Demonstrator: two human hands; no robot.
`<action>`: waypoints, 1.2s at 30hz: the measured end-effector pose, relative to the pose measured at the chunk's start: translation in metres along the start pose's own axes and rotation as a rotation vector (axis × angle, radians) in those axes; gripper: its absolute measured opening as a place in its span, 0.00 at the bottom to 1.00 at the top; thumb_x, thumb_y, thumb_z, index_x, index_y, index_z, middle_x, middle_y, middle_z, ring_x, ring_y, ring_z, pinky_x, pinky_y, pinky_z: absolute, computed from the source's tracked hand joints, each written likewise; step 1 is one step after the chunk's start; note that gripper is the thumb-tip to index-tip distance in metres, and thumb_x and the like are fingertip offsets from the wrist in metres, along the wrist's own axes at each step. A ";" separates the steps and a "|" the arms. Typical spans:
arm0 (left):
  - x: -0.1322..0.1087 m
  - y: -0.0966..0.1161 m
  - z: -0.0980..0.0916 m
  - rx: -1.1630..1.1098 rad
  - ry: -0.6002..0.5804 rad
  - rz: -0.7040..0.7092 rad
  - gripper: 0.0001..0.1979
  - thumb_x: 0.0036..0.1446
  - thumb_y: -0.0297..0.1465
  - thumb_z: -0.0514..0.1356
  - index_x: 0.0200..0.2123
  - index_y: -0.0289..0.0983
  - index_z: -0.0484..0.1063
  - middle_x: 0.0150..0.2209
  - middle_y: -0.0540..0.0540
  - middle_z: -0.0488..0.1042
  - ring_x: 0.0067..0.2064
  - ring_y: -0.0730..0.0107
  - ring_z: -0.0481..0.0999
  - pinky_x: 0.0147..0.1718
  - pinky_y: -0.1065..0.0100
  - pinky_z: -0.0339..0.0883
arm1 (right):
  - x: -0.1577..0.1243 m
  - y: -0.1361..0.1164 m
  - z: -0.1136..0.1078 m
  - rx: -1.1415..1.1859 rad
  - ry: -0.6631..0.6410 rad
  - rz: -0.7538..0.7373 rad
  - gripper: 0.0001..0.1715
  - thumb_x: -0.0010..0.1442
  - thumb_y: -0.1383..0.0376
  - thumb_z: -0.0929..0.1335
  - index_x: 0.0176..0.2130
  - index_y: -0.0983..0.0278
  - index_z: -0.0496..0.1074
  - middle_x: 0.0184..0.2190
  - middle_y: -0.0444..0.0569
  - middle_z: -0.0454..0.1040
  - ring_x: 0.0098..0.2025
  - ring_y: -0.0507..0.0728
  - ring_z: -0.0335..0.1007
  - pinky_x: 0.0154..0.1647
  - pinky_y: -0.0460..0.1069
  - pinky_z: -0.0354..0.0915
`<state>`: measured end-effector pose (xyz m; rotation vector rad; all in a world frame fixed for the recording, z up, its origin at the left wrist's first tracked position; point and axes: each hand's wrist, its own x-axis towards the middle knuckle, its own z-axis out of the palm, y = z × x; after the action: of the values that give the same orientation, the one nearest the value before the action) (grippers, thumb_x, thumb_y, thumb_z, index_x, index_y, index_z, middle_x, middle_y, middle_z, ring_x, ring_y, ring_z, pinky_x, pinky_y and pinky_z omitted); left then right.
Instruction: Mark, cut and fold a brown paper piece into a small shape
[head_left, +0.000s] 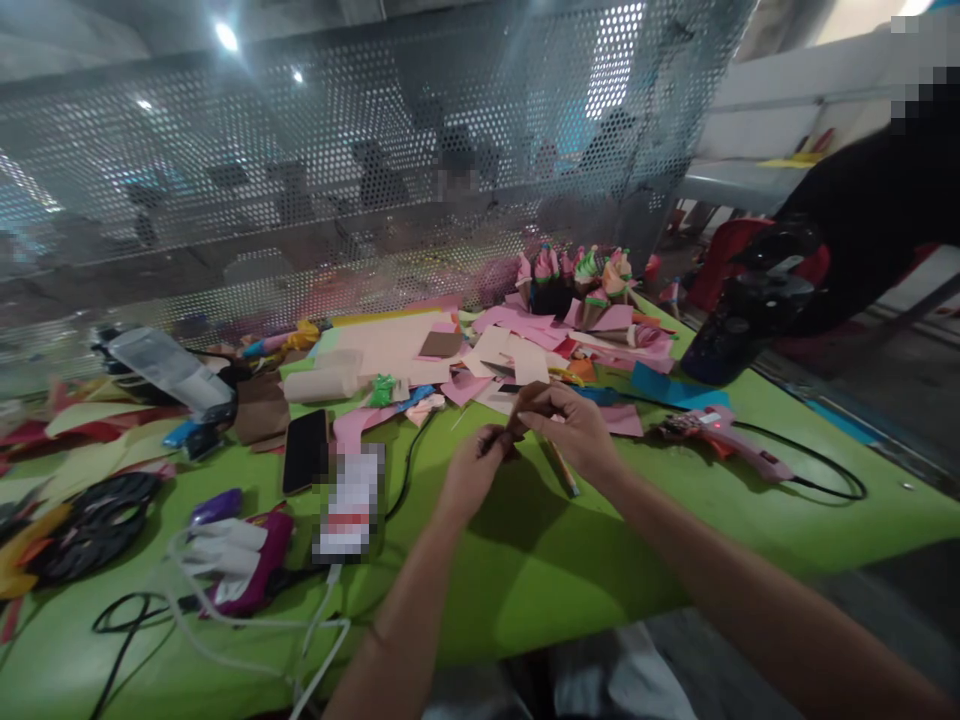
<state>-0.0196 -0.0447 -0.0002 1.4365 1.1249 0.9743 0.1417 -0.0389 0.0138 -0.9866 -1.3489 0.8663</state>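
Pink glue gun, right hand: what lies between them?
The head view shows pink paper, then green tabletop, between the right hand and the pink glue gun.

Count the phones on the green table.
2. A dark-screened phone lies left of the person's left hand; a lighter-screened phone with a white cable at its end lies nearer the camera. Others could be hidden under the scattered paper.

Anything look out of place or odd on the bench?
Mainly the white cables: they sprawl in loose, crossing loops beside the magenta power strip, so they look tangled. Nothing looks clearly spilled or damaged.
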 end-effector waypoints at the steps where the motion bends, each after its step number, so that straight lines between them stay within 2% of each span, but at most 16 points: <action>1: 0.000 0.000 0.001 -0.038 -0.004 -0.003 0.15 0.56 0.42 0.61 0.36 0.35 0.76 0.27 0.47 0.76 0.31 0.69 0.75 0.34 0.68 0.68 | -0.001 0.000 0.001 -0.010 -0.004 -0.005 0.10 0.50 0.59 0.74 0.24 0.61 0.72 0.32 0.47 0.74 0.32 0.56 0.69 0.33 0.51 0.66; 5: 0.000 0.001 0.003 -0.076 0.007 -0.029 0.17 0.53 0.44 0.63 0.33 0.35 0.74 0.25 0.49 0.74 0.28 0.71 0.72 0.31 0.70 0.65 | -0.004 -0.001 0.003 -0.043 -0.036 -0.029 0.09 0.51 0.61 0.74 0.24 0.60 0.72 0.32 0.47 0.75 0.32 0.56 0.70 0.34 0.52 0.67; 8: 0.001 0.000 0.003 -0.051 0.036 -0.037 0.16 0.52 0.44 0.62 0.30 0.36 0.73 0.22 0.51 0.71 0.26 0.72 0.69 0.29 0.70 0.62 | -0.004 0.000 0.003 0.029 -0.068 -0.005 0.08 0.52 0.61 0.74 0.31 0.60 0.74 0.34 0.48 0.77 0.35 0.57 0.72 0.37 0.53 0.68; 9: 0.001 0.000 0.003 -0.051 0.039 -0.034 0.16 0.52 0.44 0.62 0.30 0.36 0.73 0.22 0.51 0.71 0.26 0.73 0.69 0.29 0.70 0.61 | -0.004 0.001 0.003 0.067 -0.071 0.012 0.11 0.52 0.61 0.74 0.37 0.60 0.73 0.35 0.47 0.78 0.35 0.57 0.73 0.39 0.53 0.69; 11: 0.001 0.000 0.002 -0.054 0.043 -0.024 0.17 0.52 0.45 0.61 0.31 0.36 0.73 0.21 0.52 0.70 0.25 0.73 0.68 0.28 0.70 0.61 | -0.002 0.003 0.002 0.158 -0.067 0.051 0.26 0.50 0.62 0.76 0.48 0.59 0.69 0.37 0.47 0.79 0.38 0.57 0.75 0.41 0.53 0.70; 13: 0.000 0.001 0.002 -0.047 0.049 -0.010 0.17 0.52 0.45 0.61 0.30 0.36 0.73 0.21 0.52 0.70 0.25 0.73 0.68 0.29 0.70 0.61 | 0.000 0.005 0.002 0.251 -0.080 0.103 0.36 0.48 0.61 0.77 0.54 0.58 0.65 0.39 0.47 0.79 0.40 0.58 0.76 0.42 0.54 0.70; 17: 0.000 0.001 0.001 -0.024 0.056 0.005 0.17 0.52 0.45 0.61 0.28 0.36 0.72 0.21 0.52 0.70 0.26 0.72 0.67 0.29 0.69 0.60 | 0.003 0.007 0.001 0.306 -0.169 0.222 0.28 0.45 0.58 0.78 0.44 0.61 0.70 0.37 0.49 0.79 0.40 0.59 0.76 0.43 0.54 0.70; 22: 0.000 0.001 0.001 -0.025 0.064 0.001 0.15 0.53 0.43 0.60 0.28 0.36 0.71 0.21 0.52 0.69 0.26 0.73 0.66 0.29 0.69 0.59 | 0.003 0.007 -0.001 0.271 -0.060 0.167 0.31 0.46 0.59 0.78 0.48 0.58 0.70 0.41 0.48 0.79 0.42 0.59 0.75 0.46 0.55 0.69; 26: 0.000 0.000 0.001 0.008 0.041 -0.001 0.14 0.53 0.43 0.60 0.29 0.37 0.72 0.21 0.53 0.68 0.27 0.72 0.66 0.30 0.69 0.59 | 0.003 0.007 0.000 0.331 -0.138 0.240 0.22 0.44 0.59 0.79 0.37 0.61 0.74 0.33 0.46 0.79 0.36 0.57 0.75 0.40 0.53 0.69; 29: 0.000 -0.001 0.001 0.039 0.007 0.000 0.13 0.55 0.41 0.59 0.29 0.36 0.72 0.21 0.53 0.67 0.27 0.72 0.66 0.30 0.69 0.58 | 0.003 0.008 0.001 0.329 -0.126 0.306 0.20 0.40 0.59 0.80 0.31 0.62 0.74 0.27 0.44 0.78 0.30 0.55 0.73 0.36 0.51 0.69; 36: 0.000 -0.003 0.003 -0.006 -0.019 0.035 0.13 0.56 0.42 0.58 0.29 0.37 0.69 0.23 0.53 0.66 0.27 0.73 0.64 0.28 0.70 0.57 | 0.002 0.010 0.003 0.243 -0.090 0.301 0.20 0.39 0.59 0.80 0.30 0.61 0.73 0.27 0.43 0.78 0.30 0.56 0.73 0.36 0.52 0.70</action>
<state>-0.0174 -0.0450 -0.0034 1.4619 1.0856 0.9854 0.1392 -0.0336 0.0053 -0.9818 -1.1516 1.2829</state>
